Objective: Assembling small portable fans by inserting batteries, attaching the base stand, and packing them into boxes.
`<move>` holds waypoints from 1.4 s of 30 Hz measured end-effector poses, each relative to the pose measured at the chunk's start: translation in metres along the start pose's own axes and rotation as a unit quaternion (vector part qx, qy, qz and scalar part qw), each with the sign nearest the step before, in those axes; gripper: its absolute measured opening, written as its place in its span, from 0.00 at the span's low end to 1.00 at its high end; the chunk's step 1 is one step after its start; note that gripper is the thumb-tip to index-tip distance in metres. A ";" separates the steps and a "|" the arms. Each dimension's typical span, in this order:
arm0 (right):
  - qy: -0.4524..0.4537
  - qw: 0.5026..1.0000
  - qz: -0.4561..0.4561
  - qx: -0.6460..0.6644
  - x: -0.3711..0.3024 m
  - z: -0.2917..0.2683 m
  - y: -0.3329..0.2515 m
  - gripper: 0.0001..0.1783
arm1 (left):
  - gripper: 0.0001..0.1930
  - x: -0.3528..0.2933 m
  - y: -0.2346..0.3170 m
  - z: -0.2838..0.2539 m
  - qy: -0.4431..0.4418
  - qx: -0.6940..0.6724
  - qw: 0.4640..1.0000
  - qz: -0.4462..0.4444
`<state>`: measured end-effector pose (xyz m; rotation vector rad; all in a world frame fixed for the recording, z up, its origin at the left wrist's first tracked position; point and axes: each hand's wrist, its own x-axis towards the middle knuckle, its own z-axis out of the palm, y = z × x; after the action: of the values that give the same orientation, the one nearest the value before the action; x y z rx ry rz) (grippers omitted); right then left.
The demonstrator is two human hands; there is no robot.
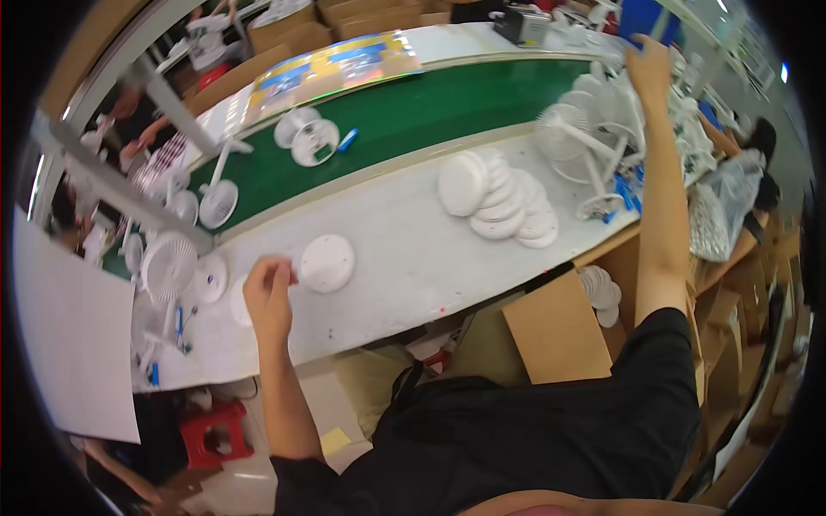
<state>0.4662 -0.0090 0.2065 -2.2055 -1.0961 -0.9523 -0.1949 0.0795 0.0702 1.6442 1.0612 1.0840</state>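
Observation:
My left hand (269, 292) is over the white worktable, its fingers curled into a pinch; whatever they may hold is too small to make out. Just right of it lies a white round disc (327, 263), a fan base by its look. Another pale disc (242, 301) is partly hidden behind the hand. My right arm stretches far out to the right, and my right hand (650, 73) is beside a heap of white fans (594, 120). Its fingers are blurred, and their grip cannot be made out. Between the two hands lies an overlapping stack of white discs (499, 196).
A green conveyor belt (413, 103) runs behind the worktable (404, 275), carrying a white fan part (308, 139). More small fans (169, 267) stand at the left. An open cardboard box (557, 328) is against the table's front edge. Co-workers sit left and right; a red stool (215, 433) is below.

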 end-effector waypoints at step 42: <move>-0.081 0.996 0.047 0.007 -0.027 -0.032 -0.117 0.23 | 0.06 0.136 -0.166 -0.129 0.083 0.372 0.921 0.076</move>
<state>0.3461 0.0211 0.2202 -2.3328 -1.0543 -0.7339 -0.3128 0.2769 -0.0286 2.2856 1.6110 0.9835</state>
